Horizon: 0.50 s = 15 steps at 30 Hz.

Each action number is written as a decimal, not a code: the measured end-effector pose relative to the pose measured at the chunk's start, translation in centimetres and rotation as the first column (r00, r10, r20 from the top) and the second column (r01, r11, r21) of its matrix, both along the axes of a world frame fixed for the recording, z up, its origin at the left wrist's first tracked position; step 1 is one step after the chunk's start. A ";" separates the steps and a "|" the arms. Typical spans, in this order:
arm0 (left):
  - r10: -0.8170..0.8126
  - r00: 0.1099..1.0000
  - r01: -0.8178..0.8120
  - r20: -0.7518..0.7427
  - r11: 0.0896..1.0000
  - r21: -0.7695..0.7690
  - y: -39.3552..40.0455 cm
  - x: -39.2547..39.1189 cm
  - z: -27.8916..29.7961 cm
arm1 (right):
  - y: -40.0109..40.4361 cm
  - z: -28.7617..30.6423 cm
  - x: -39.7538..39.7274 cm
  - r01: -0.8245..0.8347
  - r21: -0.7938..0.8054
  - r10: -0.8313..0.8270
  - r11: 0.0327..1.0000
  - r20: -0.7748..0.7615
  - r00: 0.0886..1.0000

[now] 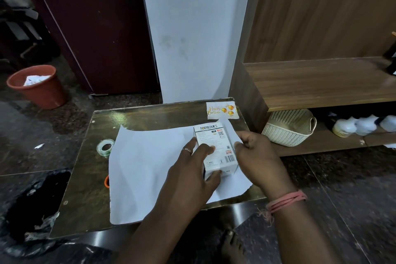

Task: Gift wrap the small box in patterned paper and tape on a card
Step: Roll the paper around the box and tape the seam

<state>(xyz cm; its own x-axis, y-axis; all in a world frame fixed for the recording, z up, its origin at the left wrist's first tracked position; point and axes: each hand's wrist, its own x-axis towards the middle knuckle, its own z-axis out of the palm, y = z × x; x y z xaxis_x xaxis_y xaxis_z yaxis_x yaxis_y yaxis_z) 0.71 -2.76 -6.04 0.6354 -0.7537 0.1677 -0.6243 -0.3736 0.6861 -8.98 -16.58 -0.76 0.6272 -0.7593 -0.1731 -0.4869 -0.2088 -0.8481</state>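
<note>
Dark stone floor, a white pillar dead ahead, and we're crouched over a low table (85, 167) with a glossy dark top. White paper (147, 167) lies spread across it, plain side up, and the box (216, 146) sits on the paper toward its three o'clock edge.

Our left hand (192, 169) is on the box now, fingers spread and bent over its top, thumb hooked round the near bottom corner, so it has a hold and pins the box down. Our right hand (255, 152) comes in from three o'clock, fingers curled, pinching the paper's edge and lifting it against the box's side.

We judge the box a light, stiff carton with crisp corners: it should take firm pressure on top without denting, and the flat top face is the place to hold it steady. The paper looks thin and soft, likely to crease or tear if tugged, so we'd grip it close to the edge and pull evenly.

Tape (105, 147) waits at nine o'clock from the box, well apart, just off the paper's edge. The card (221, 110) rests at twelve o'clock, near the table's far corner.

An orange bin (39, 88) stands on the floor at ten o'clock.
</note>
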 end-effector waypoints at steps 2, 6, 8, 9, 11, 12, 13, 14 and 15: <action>-0.003 1.000 0.003 0.002 1.000 -0.011 -0.1 -0.1 -0.1 | 0.8 0.2 0.1 -0.059 -0.100 0.058 0.993 -0.013 0.998; 0.006 1.000 -0.006 -0.003 1.000 -0.010 -0.3 0.0 -0.1 | 2.7 0.6 0.8 -0.117 -0.439 0.042 0.891 -0.176 0.984; 0.004 1.000 -0.004 0.009 1.000 -0.004 -0.4 0.1 -0.1 | 3.6 1.0 1.0 -0.126 -0.492 0.003 0.861 -0.243 0.970; 0.003 1.000 -0.003 0.006 1.000 -0.010 -0.4 0.2 -0.2 | 4.0 1.3 1.0 -0.134 -0.505 0.003 0.853 -0.252 0.968; -0.001 1.000 0.001 -0.013 1.000 -0.008 -0.2 0.2 -0.1 | 4.5 1.8 0.9 -0.153 -0.519 0.006 0.841 -0.273 0.962; -0.003 1.000 0.003 -0.023 1.000 -0.008 -0.1 0.2 0.1 | 4.5 1.9 0.8 -0.172 -0.523 0.011 0.835 -0.296 0.955; -0.013 0.999 0.012 -0.034 1.000 -0.010 -0.1 0.1 0.2 | 4.6 2.1 0.8 -0.206 -0.521 0.021 0.829 -0.339 0.940; -0.020 0.998 0.019 -0.060 1.000 -0.017 0.1 0.1 0.3 | 4.9 2.2 0.8 -0.256 -0.506 0.033 0.824 -0.408 0.912; -0.032 0.995 0.029 -0.097 0.999 -0.025 0.2 0.0 0.4 | 5.3 2.3 0.9 -0.307 -0.486 0.046 0.819 -0.477 0.877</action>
